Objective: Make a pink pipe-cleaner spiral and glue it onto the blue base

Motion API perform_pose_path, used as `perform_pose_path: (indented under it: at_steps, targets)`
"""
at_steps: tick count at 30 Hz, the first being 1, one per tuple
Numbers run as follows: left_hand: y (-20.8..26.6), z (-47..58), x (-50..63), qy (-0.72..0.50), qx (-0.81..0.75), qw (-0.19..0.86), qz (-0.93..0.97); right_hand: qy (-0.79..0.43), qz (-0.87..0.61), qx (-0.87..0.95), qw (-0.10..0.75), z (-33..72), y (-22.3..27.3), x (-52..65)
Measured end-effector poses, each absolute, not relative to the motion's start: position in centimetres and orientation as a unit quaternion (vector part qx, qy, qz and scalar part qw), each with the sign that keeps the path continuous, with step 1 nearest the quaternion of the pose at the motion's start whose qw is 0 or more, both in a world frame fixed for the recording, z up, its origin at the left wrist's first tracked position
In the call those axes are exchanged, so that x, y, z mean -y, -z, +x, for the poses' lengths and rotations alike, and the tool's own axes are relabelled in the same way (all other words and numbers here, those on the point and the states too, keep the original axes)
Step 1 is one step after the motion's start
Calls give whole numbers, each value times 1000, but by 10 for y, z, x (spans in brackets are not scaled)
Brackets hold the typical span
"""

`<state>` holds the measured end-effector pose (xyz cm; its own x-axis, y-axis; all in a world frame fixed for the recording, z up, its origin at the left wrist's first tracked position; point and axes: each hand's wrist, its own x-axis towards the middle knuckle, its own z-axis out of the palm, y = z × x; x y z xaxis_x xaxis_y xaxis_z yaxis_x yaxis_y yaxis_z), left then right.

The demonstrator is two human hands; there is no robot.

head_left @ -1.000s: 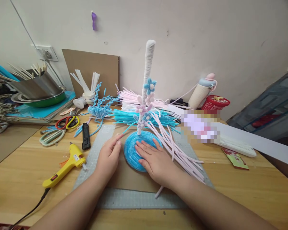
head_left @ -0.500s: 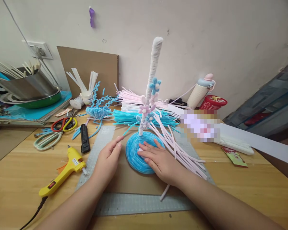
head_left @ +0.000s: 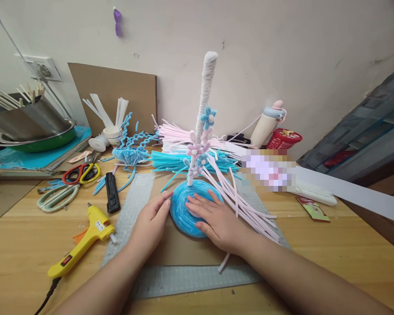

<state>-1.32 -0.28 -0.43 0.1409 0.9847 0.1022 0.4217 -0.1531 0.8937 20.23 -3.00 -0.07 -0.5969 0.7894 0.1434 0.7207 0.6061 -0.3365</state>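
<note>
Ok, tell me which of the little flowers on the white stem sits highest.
The blue flower with the white centre; the pink flowers sit below it on the white stem.

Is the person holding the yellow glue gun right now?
No, the yellow glue gun lies alone on the table while both hands rest at the blue disc base.

A round blue coiled base (head_left: 186, 209) lies flat on cardboard, bearing an upright white flowered stem (head_left: 203, 105).

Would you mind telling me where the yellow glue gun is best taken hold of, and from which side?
Grip the yellow glue gun by its long handle, coming from the near left. It lies flat on the table, handle slanting toward the near edge with the cord trailing off it, nozzle pointing right toward the grey mat.
</note>
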Motion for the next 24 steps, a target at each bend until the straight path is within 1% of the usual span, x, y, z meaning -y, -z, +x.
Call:
perform_pose_path:
  at_steps: [5,8,19,22,24]
  targets:
    - [6,-15,0,-340,-540,352,685,-104,-434,890,99,197,-2,35]
    - [5,-15,1,-332,-537,346,694,-105,-446,885,89,193,-2,36]
    - [4,-15,2,-333,-531,326,708,-90,-443,886,103,192,4,36]
    - [5,-17,-2,-332,-532,308,715,-108,-440,884,117,192,5,37]
    - [5,-19,-4,-323,-519,291,736,-141,-427,882,141,196,5,36]
